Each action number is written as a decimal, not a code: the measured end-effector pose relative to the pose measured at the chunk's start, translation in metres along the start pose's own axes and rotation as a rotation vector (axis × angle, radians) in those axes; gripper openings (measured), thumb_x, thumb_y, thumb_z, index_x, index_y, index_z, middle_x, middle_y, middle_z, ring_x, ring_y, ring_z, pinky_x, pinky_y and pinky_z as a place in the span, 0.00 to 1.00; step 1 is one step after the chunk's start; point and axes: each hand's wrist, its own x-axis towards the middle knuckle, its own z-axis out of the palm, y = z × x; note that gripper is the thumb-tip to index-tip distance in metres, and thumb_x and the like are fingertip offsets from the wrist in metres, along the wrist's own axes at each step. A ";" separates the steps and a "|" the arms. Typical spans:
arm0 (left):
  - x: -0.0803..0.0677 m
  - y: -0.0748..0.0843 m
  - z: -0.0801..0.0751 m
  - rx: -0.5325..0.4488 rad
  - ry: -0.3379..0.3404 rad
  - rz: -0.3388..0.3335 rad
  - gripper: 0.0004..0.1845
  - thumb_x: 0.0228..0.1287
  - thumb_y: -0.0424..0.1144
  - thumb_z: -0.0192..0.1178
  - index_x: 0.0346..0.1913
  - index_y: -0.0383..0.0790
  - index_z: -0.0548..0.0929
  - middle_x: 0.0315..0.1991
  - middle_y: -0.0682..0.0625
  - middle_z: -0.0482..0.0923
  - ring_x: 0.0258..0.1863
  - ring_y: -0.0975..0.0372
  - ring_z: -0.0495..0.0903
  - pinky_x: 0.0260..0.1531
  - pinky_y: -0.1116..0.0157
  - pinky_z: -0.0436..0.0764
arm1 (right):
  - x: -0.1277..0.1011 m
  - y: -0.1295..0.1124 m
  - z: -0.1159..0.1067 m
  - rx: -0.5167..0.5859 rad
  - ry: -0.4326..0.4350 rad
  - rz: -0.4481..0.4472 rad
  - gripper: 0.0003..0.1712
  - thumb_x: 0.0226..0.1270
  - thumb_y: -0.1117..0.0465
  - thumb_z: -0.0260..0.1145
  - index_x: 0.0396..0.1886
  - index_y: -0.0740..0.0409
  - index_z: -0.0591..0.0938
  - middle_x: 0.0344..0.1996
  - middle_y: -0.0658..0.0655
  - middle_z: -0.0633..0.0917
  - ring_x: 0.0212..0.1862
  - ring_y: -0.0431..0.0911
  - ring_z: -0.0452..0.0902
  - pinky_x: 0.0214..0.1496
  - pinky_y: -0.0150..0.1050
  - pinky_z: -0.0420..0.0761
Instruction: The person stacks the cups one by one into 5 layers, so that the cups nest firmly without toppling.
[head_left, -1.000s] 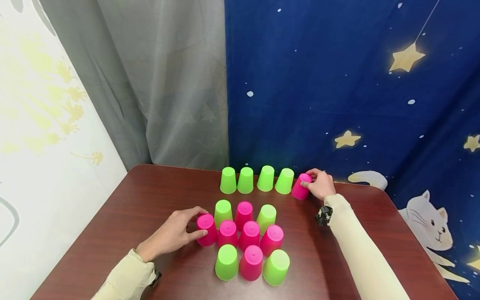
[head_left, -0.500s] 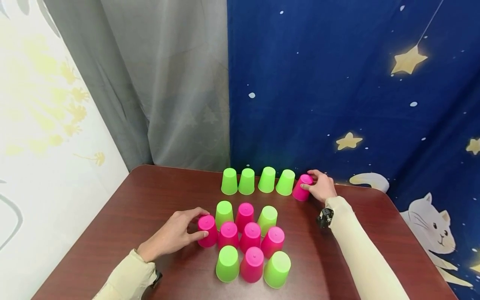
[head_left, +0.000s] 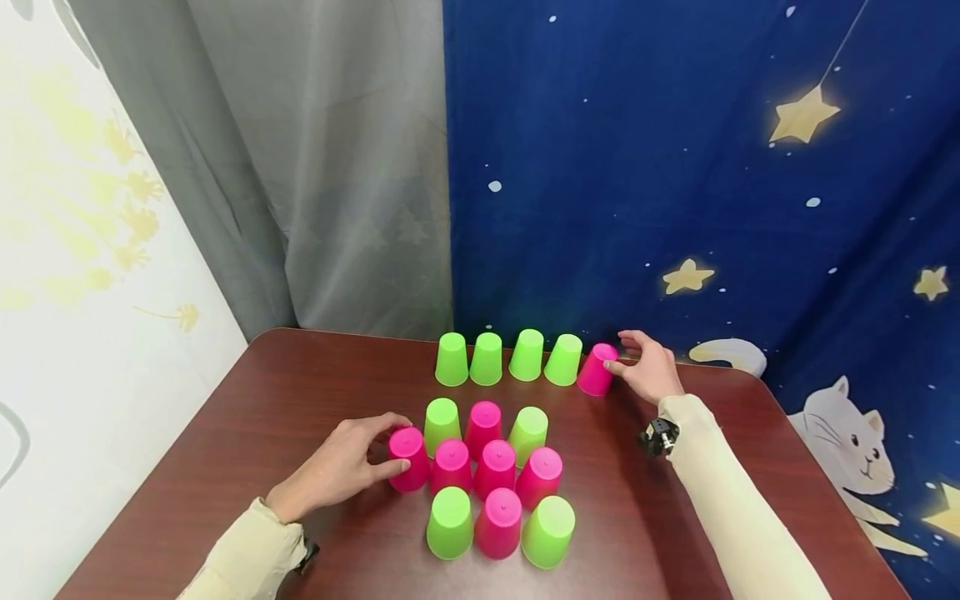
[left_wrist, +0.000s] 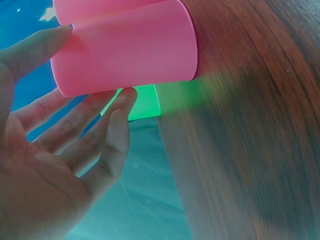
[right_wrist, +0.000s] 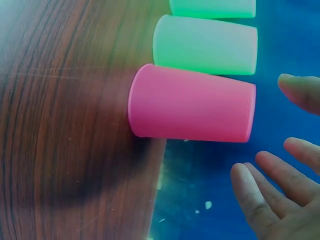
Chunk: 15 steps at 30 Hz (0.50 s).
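Note:
At the left end of the middle row, my left hand (head_left: 341, 467) holds an upside-down pink cup (head_left: 408, 460) between thumb and fingers. The left wrist view shows the thumb (left_wrist: 42, 50) on that pink cup (left_wrist: 125, 55) near its top, with the fingers along its other side. My right hand (head_left: 648, 367) is beside another upside-down pink cup (head_left: 597, 371) at the right end of the back row. In the right wrist view, its spread fingers (right_wrist: 252, 195) are apart from that pink cup (right_wrist: 192, 105), and the thumb is clear of it too.
Several green cups (head_left: 527, 356) continue the back row leftward. Between the hands stand more upside-down pink cups (head_left: 498, 469) and green cups (head_left: 451, 523) in close rows. The brown table (head_left: 300, 375) has its far edge right behind the back row, against curtains (head_left: 525, 233).
My right hand has let go of the pink cup at the back right and drawn slightly away to the right. My left hand stays at its pink cup.

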 end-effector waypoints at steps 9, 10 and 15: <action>-0.002 -0.005 -0.010 0.006 0.011 -0.026 0.24 0.56 0.42 0.74 0.56 0.46 0.80 0.43 0.58 0.85 0.41 0.64 0.85 0.40 0.63 0.88 | -0.023 -0.022 -0.013 0.046 -0.023 -0.040 0.32 0.65 0.57 0.72 0.67 0.61 0.74 0.63 0.69 0.80 0.58 0.64 0.82 0.61 0.57 0.81; -0.002 -0.006 -0.011 0.009 0.014 -0.028 0.24 0.56 0.42 0.74 0.56 0.46 0.80 0.43 0.57 0.86 0.41 0.64 0.85 0.40 0.63 0.88 | -0.025 -0.024 -0.014 0.048 -0.025 -0.051 0.32 0.64 0.57 0.72 0.66 0.60 0.75 0.61 0.69 0.81 0.55 0.63 0.84 0.58 0.56 0.83; 0.000 -0.013 -0.015 0.019 0.038 -0.037 0.24 0.56 0.42 0.74 0.56 0.45 0.81 0.42 0.56 0.86 0.40 0.64 0.85 0.39 0.67 0.87 | -0.037 -0.031 -0.013 0.055 -0.072 -0.110 0.29 0.62 0.57 0.74 0.62 0.60 0.78 0.56 0.68 0.84 0.41 0.55 0.88 0.49 0.50 0.87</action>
